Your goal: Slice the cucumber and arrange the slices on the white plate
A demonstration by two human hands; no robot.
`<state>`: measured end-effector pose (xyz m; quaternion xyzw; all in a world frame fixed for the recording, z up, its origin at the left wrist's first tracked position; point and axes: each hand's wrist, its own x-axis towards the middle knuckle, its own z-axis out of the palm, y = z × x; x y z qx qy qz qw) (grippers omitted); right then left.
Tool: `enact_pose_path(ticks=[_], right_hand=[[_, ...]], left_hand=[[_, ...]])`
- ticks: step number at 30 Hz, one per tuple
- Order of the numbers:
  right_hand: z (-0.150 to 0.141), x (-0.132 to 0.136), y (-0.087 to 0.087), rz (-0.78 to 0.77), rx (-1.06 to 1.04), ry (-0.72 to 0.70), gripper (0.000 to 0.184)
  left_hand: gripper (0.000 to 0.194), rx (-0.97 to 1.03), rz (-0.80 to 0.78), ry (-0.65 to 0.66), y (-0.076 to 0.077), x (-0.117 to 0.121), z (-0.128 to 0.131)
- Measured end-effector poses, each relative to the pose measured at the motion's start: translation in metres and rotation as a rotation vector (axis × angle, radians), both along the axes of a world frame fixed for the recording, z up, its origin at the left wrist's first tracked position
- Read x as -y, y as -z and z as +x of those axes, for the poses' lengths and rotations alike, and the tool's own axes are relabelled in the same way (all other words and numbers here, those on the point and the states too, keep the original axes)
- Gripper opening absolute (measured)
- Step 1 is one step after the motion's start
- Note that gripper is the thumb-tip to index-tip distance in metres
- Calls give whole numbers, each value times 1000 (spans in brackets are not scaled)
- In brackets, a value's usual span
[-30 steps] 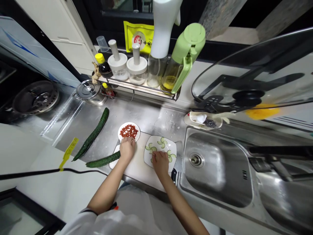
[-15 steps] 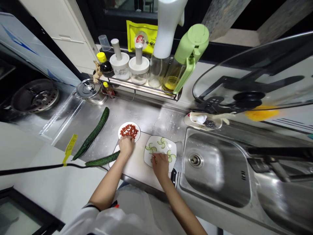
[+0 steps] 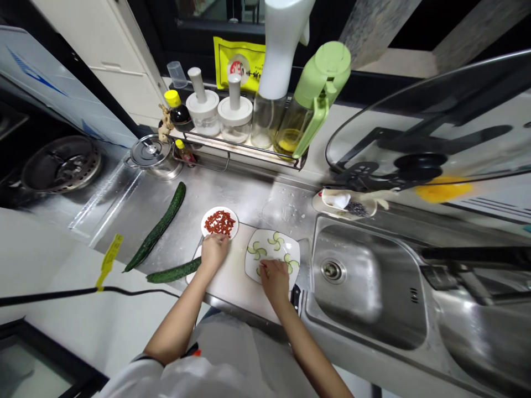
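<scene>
My right hand (image 3: 275,279) is over the near part of a white plate (image 3: 251,264), its thumb and fingers pinched on a small red goji berry (image 3: 263,266). Thin green cucumber slices (image 3: 276,241) lie on that plate in pinwheel shapes; my hand partly hides those nearest me. My left hand (image 3: 214,250) rests at the near rim of a small white dish (image 3: 206,228) of red goji berries (image 3: 219,222). Its fingers are curled together, and what they hold, if anything, is hidden. Beside my left wrist lies a cut cucumber (image 3: 174,272) on the edge of the white cutting board (image 3: 236,276).
A whole cucumber (image 3: 157,229) lies on the steel counter at left. A knife handle (image 3: 296,297) shows by the plate, next to the sink (image 3: 369,282). Behind stand a lidded pot (image 3: 153,157) and a rack (image 3: 244,148) with jars and oil bottles. A black cable (image 3: 136,289) crosses at left.
My right hand has shifted slightly, and a red berry now shows at its fingertips. My left hand stays by the berry dish with little movement.
</scene>
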<state>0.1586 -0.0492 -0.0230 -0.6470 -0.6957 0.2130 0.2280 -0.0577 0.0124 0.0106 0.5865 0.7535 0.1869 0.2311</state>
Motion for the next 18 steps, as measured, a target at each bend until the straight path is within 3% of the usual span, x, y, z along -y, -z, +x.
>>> enact_pose_path(ticks=[4,9,18], right_hand=[[6,-2,2,-4,-9,19,22],[11,-5,4,-2,15,22,24],[-1,-16,8,-8,43,4,22]], left_hand=[[18,201,6,211,-2,1,22],[16,155,-10,489,1,-4,50],[18,-52,-7,669,10,-13,59]])
